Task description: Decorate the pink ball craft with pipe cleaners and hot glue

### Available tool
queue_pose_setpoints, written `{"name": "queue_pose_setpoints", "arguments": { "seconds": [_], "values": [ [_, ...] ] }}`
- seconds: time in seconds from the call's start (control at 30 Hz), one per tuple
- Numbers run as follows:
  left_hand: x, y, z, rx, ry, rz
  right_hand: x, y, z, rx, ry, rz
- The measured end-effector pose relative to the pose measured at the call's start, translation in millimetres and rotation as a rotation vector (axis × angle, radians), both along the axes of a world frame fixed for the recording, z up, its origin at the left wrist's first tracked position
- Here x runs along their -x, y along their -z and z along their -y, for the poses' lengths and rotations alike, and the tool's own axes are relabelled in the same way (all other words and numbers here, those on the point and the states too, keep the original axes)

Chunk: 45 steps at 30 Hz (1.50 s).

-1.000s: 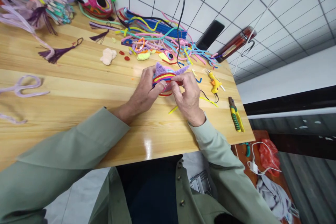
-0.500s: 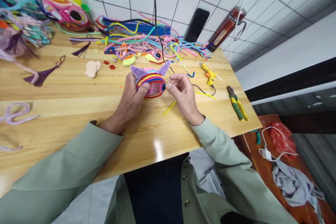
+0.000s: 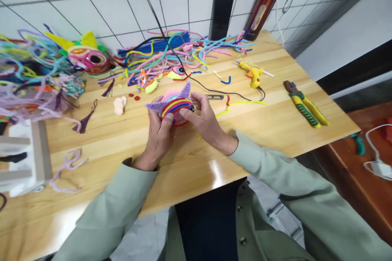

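Between my two hands is a small pipe-cleaner mask [image 3: 177, 105] with purple pointed ears, red, yellow and blue bands and dark round eyes. My left hand [image 3: 158, 132] is closed on its left side, thumb on the front. My right hand [image 3: 204, 119] grips the right side, its thumb across the front near an eye. Just beyond the right hand lies a small metal clip-like tool [image 3: 214, 97]. Yellow pipe-cleaner pieces [image 3: 245, 102] and a short red piece [image 3: 228, 100] rest to the right.
A yellow glue gun [image 3: 252, 73] and pliers [image 3: 306, 105] lie on the right. Behind are heaped pipe cleaners [image 3: 165, 55], a phone [image 3: 221, 15] and a red flask [image 3: 267, 2]. A finished-looking mask [image 3: 89, 58] stands back left; a white and grey device [image 3: 32, 157] sits front left.
My right hand has moved from beside the mask's right eye to grip its right side. The mask now tilts, its left ear lower. The view has swung left.
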<state>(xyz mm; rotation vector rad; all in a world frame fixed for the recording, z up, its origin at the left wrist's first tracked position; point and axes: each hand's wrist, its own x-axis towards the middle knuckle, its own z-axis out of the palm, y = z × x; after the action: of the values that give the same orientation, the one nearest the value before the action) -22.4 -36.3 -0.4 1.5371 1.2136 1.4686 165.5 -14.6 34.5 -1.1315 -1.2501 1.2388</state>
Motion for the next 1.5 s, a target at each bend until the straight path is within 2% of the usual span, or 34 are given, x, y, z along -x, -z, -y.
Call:
{"name": "queue_pose_setpoints", "arguments": {
  "seconds": [0.2,0.57,0.93,1.27,1.5],
  "values": [
    [3.2,1.2,0.3,0.021,-0.006,0.046,7.3,-3.1,5.7,0.054,-0.015,-0.104],
    [-3.3,-6.1,0.3,0.047,-0.063,0.222,16.3,-1.7,7.9,0.049,0.036,-0.118],
    [-1.9,-3.4,-3.5,0.032,-0.094,0.183,23.0,1.0,7.5,0.075,0.048,-0.16],
    [-3.3,-5.6,-3.2,0.019,-0.072,0.178,24.7,0.7,8.1,0.095,0.043,-0.21],
    [-3.3,-3.9,-3.2,0.035,-0.069,0.226,26.7,-0.2,9.1,0.082,0.056,-0.142]
  ]
}}
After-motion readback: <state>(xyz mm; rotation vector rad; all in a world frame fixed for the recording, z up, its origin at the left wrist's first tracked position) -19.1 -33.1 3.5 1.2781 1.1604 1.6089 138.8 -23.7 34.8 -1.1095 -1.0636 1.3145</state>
